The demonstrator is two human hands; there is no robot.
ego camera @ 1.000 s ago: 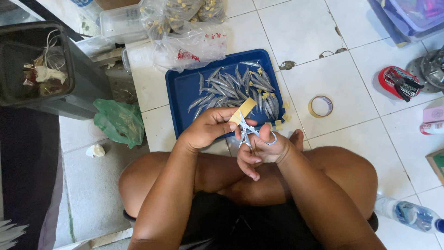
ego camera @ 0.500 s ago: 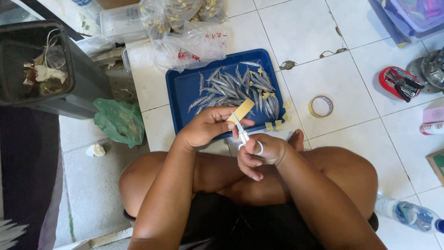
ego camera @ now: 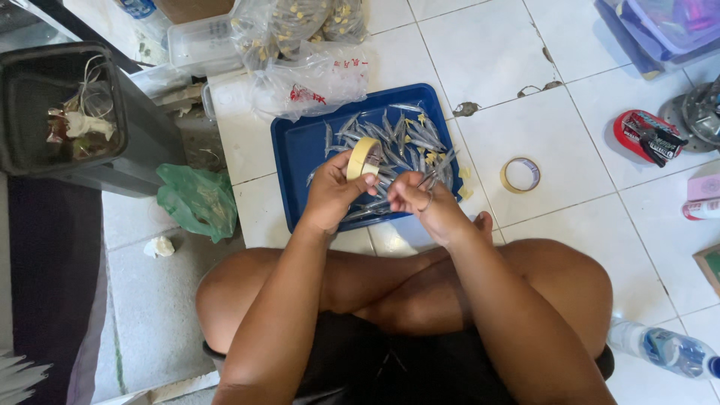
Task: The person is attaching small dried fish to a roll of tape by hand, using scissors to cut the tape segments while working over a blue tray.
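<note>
Both my hands have moved farther out, over the blue tray [ego camera: 296, 146]. My left hand [ego camera: 334, 191] now grips a tape roll [ego camera: 361, 156] upright instead of the cut strip. My right hand [ego camera: 420, 199] is closed around the scissors [ego camera: 433, 184], just right of it. Small silver fish [ego camera: 401, 135] lie beneath; another roll [ego camera: 520, 173] sits well right on the floor.
</note>
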